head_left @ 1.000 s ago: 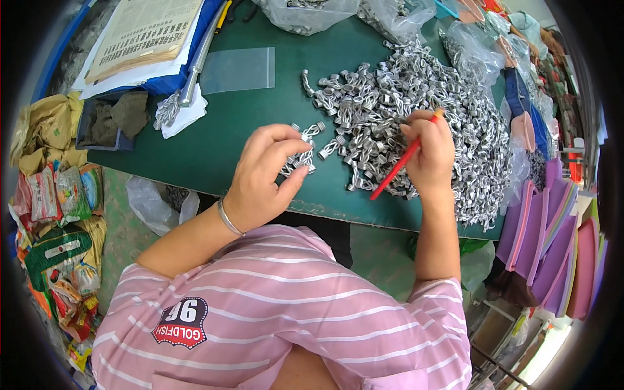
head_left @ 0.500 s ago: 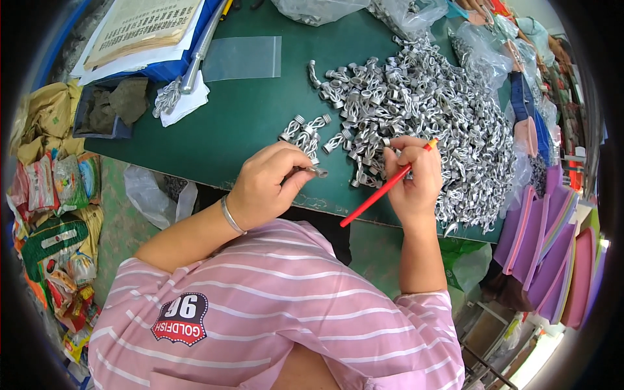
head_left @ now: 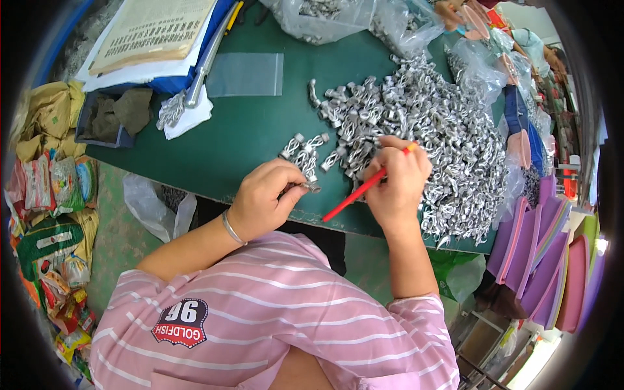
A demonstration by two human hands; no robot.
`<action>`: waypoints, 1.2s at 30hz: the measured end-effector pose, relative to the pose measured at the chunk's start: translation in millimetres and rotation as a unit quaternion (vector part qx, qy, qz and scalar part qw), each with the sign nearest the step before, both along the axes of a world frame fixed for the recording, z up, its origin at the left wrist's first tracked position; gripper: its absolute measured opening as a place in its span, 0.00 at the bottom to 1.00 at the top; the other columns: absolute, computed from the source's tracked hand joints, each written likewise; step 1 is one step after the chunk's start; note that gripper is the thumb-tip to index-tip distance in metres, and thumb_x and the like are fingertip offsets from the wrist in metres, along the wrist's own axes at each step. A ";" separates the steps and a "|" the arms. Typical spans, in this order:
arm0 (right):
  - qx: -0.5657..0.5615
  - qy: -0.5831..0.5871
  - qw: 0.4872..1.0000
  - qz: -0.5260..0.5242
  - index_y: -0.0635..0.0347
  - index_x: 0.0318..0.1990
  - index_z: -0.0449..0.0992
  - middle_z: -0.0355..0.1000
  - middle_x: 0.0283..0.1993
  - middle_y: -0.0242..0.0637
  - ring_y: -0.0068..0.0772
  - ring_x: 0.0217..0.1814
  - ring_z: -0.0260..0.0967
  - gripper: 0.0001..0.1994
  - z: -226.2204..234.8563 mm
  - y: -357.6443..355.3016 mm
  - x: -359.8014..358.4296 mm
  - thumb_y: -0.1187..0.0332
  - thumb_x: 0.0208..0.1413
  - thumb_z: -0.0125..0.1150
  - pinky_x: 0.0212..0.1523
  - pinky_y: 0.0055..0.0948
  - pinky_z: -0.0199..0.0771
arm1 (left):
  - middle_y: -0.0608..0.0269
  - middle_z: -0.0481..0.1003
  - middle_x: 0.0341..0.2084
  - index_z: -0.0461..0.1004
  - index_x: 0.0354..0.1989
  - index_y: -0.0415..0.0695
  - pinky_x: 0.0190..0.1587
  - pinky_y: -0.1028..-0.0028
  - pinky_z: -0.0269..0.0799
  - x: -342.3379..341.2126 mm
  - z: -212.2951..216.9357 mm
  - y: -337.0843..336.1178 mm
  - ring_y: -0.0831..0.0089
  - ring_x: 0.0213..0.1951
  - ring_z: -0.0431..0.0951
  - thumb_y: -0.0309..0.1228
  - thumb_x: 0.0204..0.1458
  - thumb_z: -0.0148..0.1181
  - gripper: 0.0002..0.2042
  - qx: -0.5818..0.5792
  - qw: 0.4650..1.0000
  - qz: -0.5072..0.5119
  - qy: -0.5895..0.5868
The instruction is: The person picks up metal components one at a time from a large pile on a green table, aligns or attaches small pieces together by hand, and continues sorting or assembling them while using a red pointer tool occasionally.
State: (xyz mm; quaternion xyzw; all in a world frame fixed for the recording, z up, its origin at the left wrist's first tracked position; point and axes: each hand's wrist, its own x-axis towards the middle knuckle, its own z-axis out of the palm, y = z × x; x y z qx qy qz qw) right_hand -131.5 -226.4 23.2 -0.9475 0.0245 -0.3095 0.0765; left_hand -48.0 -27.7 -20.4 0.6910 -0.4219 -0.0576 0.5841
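Leaning over a green surface (head_left: 247, 136), a person in a pink striped shirt (head_left: 279, 325) works near its lower edge. The left hand (head_left: 263, 198), just left of the frame's centre, is closed with fingertips pinched on a small silver metal piece (head_left: 311, 187) at the edge of the surface; a thin bracelet (head_left: 231, 229) circles that wrist. Just above the left hand lies a small cluster of metal pieces (head_left: 304, 153), set a little apart from the big heap of metal pieces (head_left: 442, 130) that spreads across the centre right of the frame. The right hand (head_left: 400, 182), right of centre, is closed around a red pencil (head_left: 364, 190), which slants down to the left with its lower end pointing toward the surface's near edge; the hand rests at the lower left margin of the heap. The two hands are near each other but not touching.

In the upper middle lies a flat clear plastic bag (head_left: 246, 73), and above it, at the top edge, a clear bag of metal parts (head_left: 318, 16). A stack of papers (head_left: 153, 29) sits in the upper left. Snack packets (head_left: 49, 195) crowd the far left, and pink and purple trays (head_left: 549, 260) stand at the lower right.
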 end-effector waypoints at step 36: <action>0.075 0.230 0.970 0.017 0.60 0.28 0.63 0.66 0.27 0.42 0.45 0.30 0.68 0.14 53.0 -9.9 31.6 0.77 0.32 0.61 0.31 0.39 0.64 | 0.53 0.73 0.36 0.70 0.27 0.39 0.40 0.68 0.68 19.1 40.9 -21.3 0.60 0.36 0.74 0.17 0.36 0.59 0.08 0.004 0.998 -0.004 -0.057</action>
